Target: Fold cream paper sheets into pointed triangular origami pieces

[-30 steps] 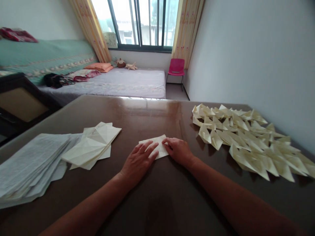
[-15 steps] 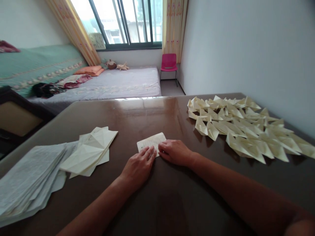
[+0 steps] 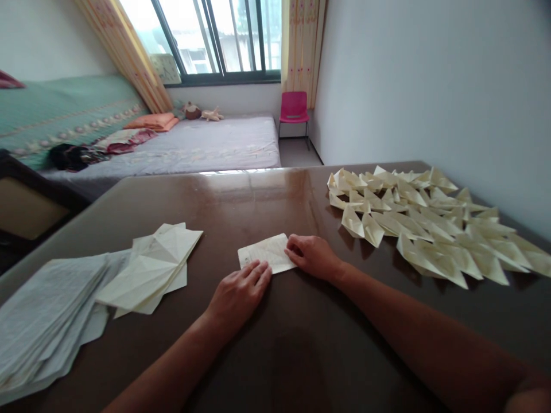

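Note:
A small cream sheet of folded paper lies flat at the middle of the brown table. My left hand rests on its lower left edge, fingers stretched out and lying flat. At the right end of the paper, my right hand is closed, thumb and curled fingers pinching the upper right edge. Several creased cream sheets lie to the left of my left hand. Beyond my right hand stand rows of folded paper boats.
A thick stack of printed paper lies at the table's left side. A dark wooden chair stands by the left edge. Past the table are a bed and a pink chair; a white wall runs along the right.
My right hand has slid right and slightly away along the paper, from its middle to its right end, so more of the paper shows. My left hand stays about where it was.

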`<state>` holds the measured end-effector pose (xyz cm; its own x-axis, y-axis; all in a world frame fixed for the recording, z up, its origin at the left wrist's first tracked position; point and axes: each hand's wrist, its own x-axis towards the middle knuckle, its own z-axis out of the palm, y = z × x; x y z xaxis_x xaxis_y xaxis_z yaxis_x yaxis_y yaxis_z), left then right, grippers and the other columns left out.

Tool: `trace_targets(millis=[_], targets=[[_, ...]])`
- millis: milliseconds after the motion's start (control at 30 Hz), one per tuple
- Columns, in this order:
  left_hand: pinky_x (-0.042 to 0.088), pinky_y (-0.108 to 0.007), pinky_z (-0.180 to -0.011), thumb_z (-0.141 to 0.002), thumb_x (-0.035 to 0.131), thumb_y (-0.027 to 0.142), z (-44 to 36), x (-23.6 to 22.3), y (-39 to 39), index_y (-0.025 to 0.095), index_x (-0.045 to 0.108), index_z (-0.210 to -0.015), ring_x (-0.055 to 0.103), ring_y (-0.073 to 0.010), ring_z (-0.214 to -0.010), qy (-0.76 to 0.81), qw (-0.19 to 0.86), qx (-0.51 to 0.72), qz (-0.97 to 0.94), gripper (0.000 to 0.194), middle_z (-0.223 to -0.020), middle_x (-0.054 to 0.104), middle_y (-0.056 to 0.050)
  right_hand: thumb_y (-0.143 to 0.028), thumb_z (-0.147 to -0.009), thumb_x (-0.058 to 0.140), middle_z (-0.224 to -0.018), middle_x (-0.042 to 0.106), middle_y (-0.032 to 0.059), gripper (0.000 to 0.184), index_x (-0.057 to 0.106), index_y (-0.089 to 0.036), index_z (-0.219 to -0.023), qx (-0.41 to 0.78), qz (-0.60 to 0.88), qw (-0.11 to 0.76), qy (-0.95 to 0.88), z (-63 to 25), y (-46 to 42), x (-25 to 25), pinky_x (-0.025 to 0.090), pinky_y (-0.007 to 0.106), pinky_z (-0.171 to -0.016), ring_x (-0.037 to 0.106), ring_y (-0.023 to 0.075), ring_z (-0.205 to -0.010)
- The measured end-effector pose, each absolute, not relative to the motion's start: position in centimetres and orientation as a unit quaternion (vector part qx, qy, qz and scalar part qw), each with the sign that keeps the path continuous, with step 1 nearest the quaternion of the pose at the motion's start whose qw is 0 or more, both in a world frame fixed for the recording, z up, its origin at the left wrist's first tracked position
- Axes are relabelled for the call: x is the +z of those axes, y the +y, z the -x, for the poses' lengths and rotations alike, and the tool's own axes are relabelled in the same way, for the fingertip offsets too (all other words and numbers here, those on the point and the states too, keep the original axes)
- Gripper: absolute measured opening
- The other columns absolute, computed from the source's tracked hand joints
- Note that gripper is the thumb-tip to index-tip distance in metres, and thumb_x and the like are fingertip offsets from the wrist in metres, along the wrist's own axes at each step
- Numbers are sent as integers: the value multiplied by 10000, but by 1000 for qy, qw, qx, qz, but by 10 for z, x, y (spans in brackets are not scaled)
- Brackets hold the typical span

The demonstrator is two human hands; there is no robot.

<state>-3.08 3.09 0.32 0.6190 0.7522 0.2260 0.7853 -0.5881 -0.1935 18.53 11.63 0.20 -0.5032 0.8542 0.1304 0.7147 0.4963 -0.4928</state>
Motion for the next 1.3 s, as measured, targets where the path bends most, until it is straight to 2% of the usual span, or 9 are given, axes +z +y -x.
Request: trace_targets(millis=[200, 333, 433, 600, 733, 833, 1000, 1167, 1300], targets=[[510, -351, -854, -895, 493, 130, 41, 12, 38, 192, 640, -1060, 563, -239, -1130, -467, 133, -78, 871, 229, -1125, 682, -46, -421, -866, 564, -810, 642, 15, 229, 613, -197, -876, 270, 372, 296, -837, -188, 119, 8, 417, 242, -662, 544, 124, -680], [512, -325, -828, -880, 533, 142, 46, 13, 41, 190, 630, -1067, 592, -219, -1020, -476, 106, -65, 871, 216, -1105, 674, -50, -576, -656, 737, -991, 652, 53, 507, 612, -216, -992, 247, 256, 225, -907, -186, 112, 11, 423, 330, -860, 548, 210, -964], [509, -322, -834, -878, 542, 150, 46, 10, 41, 194, 618, -1092, 593, -214, -1001, -474, 104, -70, 872, 231, -1106, 667, -50, -625, -655, 710, -1141, 621, 91, 654, 570, -216, -1147, 187, 233, 176, -938, -182, 105, 10, 384, 392, -924, 510, 253, -1083], [514, -330, -811, -892, 522, 180, 41, 7, 38, 176, 613, -1096, 605, -212, -962, -475, 119, -92, 867, 223, -1091, 670, -62, -449, -834, 603, -1179, 621, 108, 435, 572, -192, -1183, 109, 228, 140, -957, -177, 94, 14, 382, 390, -938, 502, 252, -1107], [523, -320, -770, -924, 485, 293, 35, 7, 34, 194, 624, -1046, 619, -202, -928, -480, 116, -112, 862, 210, -1025, 680, -50, -237, -885, 534, -1129, 655, 90, 255, 599, -192, -1127, 51, 229, 108, -966, -177, 94, 14, 399, 352, -900, 530, 222, -1085], [526, -305, -735, -917, 504, 339, 33, 6, 32, 201, 625, -1022, 627, -200, -918, -486, 123, -114, 858, 211, -1009, 681, -44, -213, -894, 532, -1088, 683, 61, 183, 632, -214, -1046, 40, 250, 137, -958, -182, 99, 11, 388, 359, -880, 559, 212, -1050], [524, -267, -711, -895, 530, 216, 35, 4, 34, 194, 630, -956, 634, -187, -933, -480, 121, -120, 861, 119, -1025, 685, -35, -236, -882, 554, -941, 713, 30, 114, 665, -228, -907, 151, 197, 207, -946, -189, 106, 16, 407, 319, -859, 611, 165, -929], [528, -270, -790, -917, 474, 238, 42, 6, 37, 201, 640, -953, 629, -176, -980, -446, 60, -158, 879, 174, -1012, 690, -23, -222, -832, 615, -950, 700, 40, 149, 693, -232, -958, 309, 167, 198, -915, -196, 115, 20, 458, 297, -870, 607, 167, -959], [530, -274, -815, -921, 452, 249, 43, 8, 37, 213, 645, -990, 634, -169, -988, -421, 19, -176, 889, 208, -1019, 693, -27, -328, -860, 594, -949, 691, 50, 198, 712, -198, -951, 403, 212, 199, -868, -203, 125, 13, 471, 288, -838, 613, 168, -912]])
